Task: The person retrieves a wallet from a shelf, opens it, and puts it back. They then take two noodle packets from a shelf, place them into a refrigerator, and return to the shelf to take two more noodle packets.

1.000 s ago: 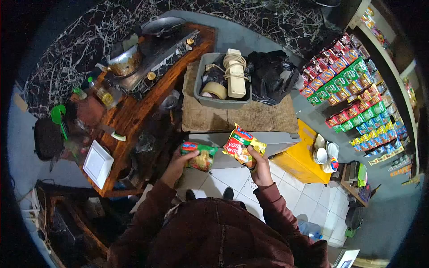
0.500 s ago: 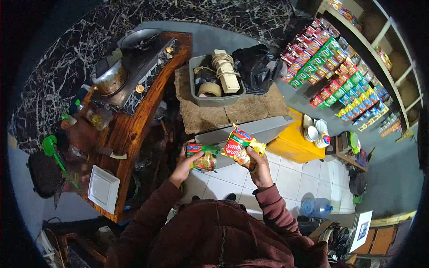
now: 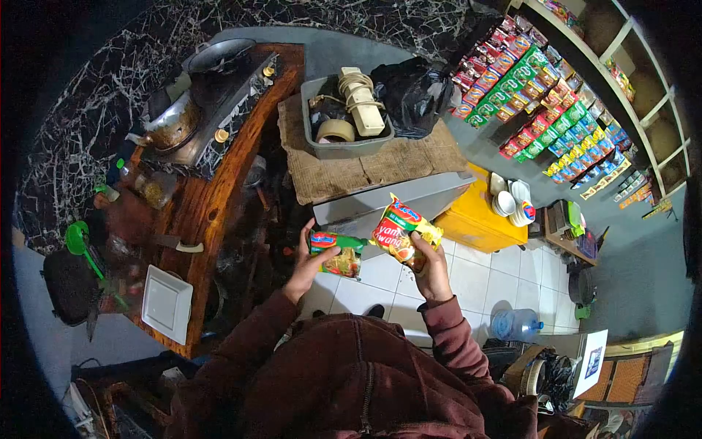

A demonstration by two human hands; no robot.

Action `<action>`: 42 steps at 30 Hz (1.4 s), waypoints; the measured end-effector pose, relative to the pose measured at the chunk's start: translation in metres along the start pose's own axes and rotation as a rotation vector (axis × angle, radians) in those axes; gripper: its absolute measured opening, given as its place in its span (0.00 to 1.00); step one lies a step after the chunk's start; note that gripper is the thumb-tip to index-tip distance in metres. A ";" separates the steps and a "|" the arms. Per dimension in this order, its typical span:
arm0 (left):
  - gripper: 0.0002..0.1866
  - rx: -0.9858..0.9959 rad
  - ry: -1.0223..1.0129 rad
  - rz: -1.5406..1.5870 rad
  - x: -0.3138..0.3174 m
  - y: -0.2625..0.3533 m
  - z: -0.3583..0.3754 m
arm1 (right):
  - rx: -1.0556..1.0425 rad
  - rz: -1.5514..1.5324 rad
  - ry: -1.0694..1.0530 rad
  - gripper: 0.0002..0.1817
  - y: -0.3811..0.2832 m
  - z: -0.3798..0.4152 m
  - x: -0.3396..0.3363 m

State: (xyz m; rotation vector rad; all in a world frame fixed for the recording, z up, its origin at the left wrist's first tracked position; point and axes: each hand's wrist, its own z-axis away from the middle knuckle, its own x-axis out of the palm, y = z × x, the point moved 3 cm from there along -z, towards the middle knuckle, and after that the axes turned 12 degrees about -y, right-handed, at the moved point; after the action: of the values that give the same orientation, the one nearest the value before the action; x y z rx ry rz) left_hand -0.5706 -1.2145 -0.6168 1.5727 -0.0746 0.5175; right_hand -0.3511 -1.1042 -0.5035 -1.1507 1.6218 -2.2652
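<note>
In my left hand [image 3: 301,272] is a green, partly see-through instant noodle packet [image 3: 345,260], with my thumb across its front. My right hand [image 3: 432,272] grips a second, yellow, red and green noodle packet [image 3: 391,233] by its right side, thumb on the front. The two packets are side by side before my chest, the right one a little higher and tilted. Red lettering patches show on its front. Most of my fingers are hidden behind the packets.
A grey bin [image 3: 351,150] holding tape and a corded power strip sits on cardboard [image 3: 322,179] ahead. To the left, a wooden counter [image 3: 212,197] carries a pot [image 3: 175,126], a knife [image 3: 189,247] and a white tray [image 3: 168,311]. Sachet strips [image 3: 512,80] hang at right.
Both hands still hold their noodle packets. The right packet has shifted slightly right, and the gap between the two packets is a little wider. The whole view has moved slightly.
</note>
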 end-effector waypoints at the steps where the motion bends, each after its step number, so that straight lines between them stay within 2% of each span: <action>1: 0.48 -0.006 0.017 0.005 -0.003 -0.002 -0.001 | 0.001 0.002 0.002 0.21 0.000 0.001 -0.001; 14: 0.49 -0.098 0.031 -0.050 -0.031 -0.003 -0.030 | -0.017 0.026 -0.020 0.20 -0.002 0.006 -0.001; 17: 0.50 -0.115 -0.010 0.003 -0.034 -0.002 -0.032 | -0.007 0.020 -0.023 0.20 0.000 0.007 -0.002; 22: 0.51 -0.209 -0.090 -0.075 -0.045 -0.005 -0.040 | -0.013 0.013 -0.013 0.19 0.003 0.008 -0.004; 26: 0.51 -0.202 -0.104 -0.104 -0.043 0.006 -0.039 | -0.010 -0.005 -0.022 0.20 0.004 0.006 -0.002; 32: 0.50 -0.244 -0.151 0.027 -0.042 0.018 -0.038 | 0.029 -0.018 -0.043 0.19 0.006 0.004 0.001; 35: 0.48 -0.255 -0.167 -0.100 -0.043 0.023 -0.034 | 0.031 -0.017 -0.033 0.19 0.008 0.003 0.001; 38: 0.47 -0.340 -0.350 -0.210 -0.046 0.019 -0.022 | 0.037 -0.023 -0.027 0.19 0.012 0.000 -0.003; 39: 0.47 -0.380 -0.461 -0.141 -0.046 0.017 -0.013 | 0.037 -0.026 -0.020 0.19 0.012 0.000 -0.004; 41: 0.46 -0.382 -0.626 -0.372 -0.047 0.020 -0.006 | 0.021 -0.045 -0.001 0.19 0.011 -0.002 -0.003; 42: 0.41 -0.468 -0.649 -0.372 -0.047 0.028 0.003 | 0.022 -0.060 0.004 0.20 0.008 -0.002 -0.001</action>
State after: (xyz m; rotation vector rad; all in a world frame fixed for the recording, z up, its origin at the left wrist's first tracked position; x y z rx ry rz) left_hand -0.6213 -1.2324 -0.6077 1.1955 -0.3614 -0.3023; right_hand -0.3542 -1.1062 -0.5113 -1.2063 1.5803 -2.3169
